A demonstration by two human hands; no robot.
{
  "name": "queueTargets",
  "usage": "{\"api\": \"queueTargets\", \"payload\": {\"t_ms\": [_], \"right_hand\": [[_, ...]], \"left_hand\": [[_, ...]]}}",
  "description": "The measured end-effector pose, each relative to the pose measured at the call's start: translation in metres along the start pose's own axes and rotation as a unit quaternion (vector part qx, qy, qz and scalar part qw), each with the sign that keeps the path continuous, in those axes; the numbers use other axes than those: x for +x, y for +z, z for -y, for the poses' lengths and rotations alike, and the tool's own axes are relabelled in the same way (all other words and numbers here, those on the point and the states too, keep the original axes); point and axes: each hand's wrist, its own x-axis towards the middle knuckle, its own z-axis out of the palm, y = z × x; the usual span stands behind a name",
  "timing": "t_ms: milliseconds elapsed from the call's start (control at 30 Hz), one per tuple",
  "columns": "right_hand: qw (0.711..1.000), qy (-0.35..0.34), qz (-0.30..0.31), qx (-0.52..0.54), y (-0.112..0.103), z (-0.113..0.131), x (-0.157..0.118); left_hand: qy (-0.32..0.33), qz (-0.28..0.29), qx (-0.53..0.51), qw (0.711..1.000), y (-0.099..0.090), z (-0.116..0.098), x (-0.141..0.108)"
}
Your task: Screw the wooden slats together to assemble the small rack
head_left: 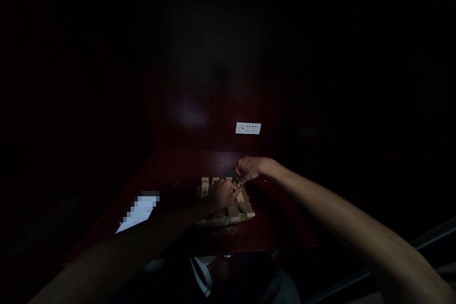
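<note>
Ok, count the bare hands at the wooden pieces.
2: the left hand is over the middle of the wooden pieces, and the right hand is at their far right corner. Dark surroundings could hide others.

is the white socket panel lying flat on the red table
No, the white socket panel is mounted on the upright surface behind the table.

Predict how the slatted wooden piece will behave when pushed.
The slatted wooden piece probably slides rather than rolls, as it lies low and broad on the table. Its slats look straight and solid, so likely stiff.
</note>
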Motion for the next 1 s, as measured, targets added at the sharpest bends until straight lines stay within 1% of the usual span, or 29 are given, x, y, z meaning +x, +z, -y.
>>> {"api": "queueTargets", "payload": {"t_ms": [233, 400, 567, 733, 867, 1000], "right_hand": [[1.000, -0.003, -0.003, 0.000, -0.0003, -0.0004, -0.0009], [1.000, -0.004, -0.005, 0.003, 0.0025, -0.0035, 0.0035], [1.000, -0.001, -0.007, 0.016, 0.0038, -0.0059, 0.0038], [1.000, -0.004, -0.013, 0.016, 0.0015, -0.0070, 0.0012], [1.000, 0.000, -0.006, 0.020, -0.0005, -0.0062, 0.0036], [1.000, -0.002, 0.009, 0.027, -0.0025, -0.0054, 0.0084]], "left_hand": [[-0.004, 0.000, 0.002, 1.000, 0.0031, 0.0008, 0.0001], [-0.001, 0.000, 0.004, 1.000, 0.0039, 0.0013, 0.0006], [0.014, 0.005, 0.008, 1.000, 0.0016, 0.0015, 0.0008], [0.001, 0.011, 0.015, 1.000, -0.0026, -0.0006, -0.0004], [0.012, 0.000, 0.013, 1.000, -0.0029, -0.0004, -0.0006], [0.011, 0.002, 0.005, 1.000, -0.0027, 0.0002, -0.0005]]}}
